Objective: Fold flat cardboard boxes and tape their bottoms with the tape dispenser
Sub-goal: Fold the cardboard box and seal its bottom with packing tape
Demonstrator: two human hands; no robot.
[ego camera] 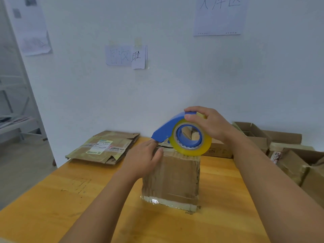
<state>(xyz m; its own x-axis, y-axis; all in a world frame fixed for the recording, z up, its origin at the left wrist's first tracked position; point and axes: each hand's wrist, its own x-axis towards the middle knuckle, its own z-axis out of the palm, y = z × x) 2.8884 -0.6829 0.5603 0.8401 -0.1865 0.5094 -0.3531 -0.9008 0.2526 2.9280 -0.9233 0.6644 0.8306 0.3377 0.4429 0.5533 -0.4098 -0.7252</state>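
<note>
Two bare forearms reach into view, no sleeves visible; left hand (142, 159) and right hand (208, 122) ungloved, without rings.

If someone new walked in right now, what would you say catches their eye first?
The blue tape dispenser with its yellow roll, gripped by the right hand on top of the upright cardboard box at the table's centre. The left hand steadies the box's upper left edge. Behind left lies a stack of flattened boxes.

Dispenser (182, 135) on box (172, 178); flat boxes (103, 148) behind-left.
</note>
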